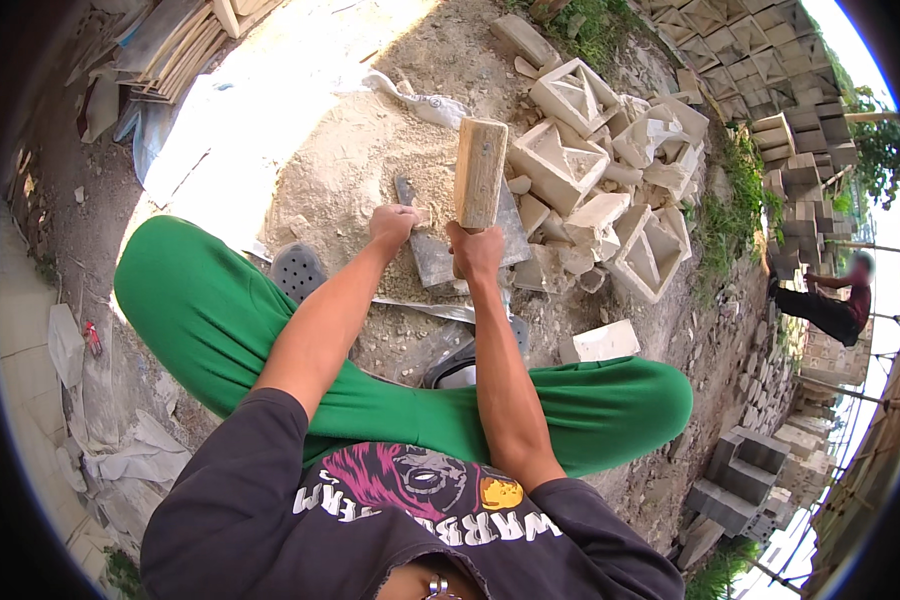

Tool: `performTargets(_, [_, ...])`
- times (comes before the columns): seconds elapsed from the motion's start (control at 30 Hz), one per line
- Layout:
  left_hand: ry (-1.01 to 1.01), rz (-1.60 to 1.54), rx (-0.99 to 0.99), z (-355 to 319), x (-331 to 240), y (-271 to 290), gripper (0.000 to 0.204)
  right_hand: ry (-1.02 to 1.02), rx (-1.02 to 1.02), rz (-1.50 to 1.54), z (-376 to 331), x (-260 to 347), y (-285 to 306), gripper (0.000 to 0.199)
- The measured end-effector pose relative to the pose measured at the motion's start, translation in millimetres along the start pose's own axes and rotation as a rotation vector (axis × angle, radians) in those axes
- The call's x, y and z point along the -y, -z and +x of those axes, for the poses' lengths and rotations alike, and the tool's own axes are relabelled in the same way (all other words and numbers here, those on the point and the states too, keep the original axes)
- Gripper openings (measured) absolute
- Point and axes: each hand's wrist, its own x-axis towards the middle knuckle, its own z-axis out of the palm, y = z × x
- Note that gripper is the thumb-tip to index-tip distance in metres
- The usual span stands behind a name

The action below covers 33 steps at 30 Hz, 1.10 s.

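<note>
My right hand [477,250] is wrapped round the handle of a wooden mallet [480,175], its blocky head raised in front of me. My left hand [395,224] is closed just left of the mallet; what its fingers grip is hidden. A dark, flat strip [403,188] shows just beyond that fist, and I cannot tell whether it is held. Below the two hands lies a grey flat slab [432,262], partly covered by pale crumbs and dust. Beside the mallet, on the right, pale cast blocks [557,165] with triangular openings lie heaped with broken pieces.
My legs in green trousers [200,300] are spread around the work spot, with a grey clog [298,272] at the left. A pale block piece [600,342] lies by my right knee. Stacked grey blocks [745,475] and another person [838,300] are farther right. Boards [180,50] lean far left.
</note>
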Motion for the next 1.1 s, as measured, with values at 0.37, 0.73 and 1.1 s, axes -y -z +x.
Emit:
performTargets(0.37, [0.035, 0.098, -0.033, 17.2, 17.5, 1.3, 0.021, -0.111, 0.151, -0.054, -12.7, 1.6, -2.5, 0.026])
performTargets(0.73, [0.089, -0.052, -0.021, 2.6, -8.9, -4.0, 0.022, -0.288, 0.305, -0.200, -4.1, -50.6, -12.1, 0.030])
performTargets(1.1, [0.026, -0.067, 0.026, 2.6, -1.2, 2.4, 0.026, 0.050, 0.002, -0.096, -13.0, 29.0, 6.7, 0.039])
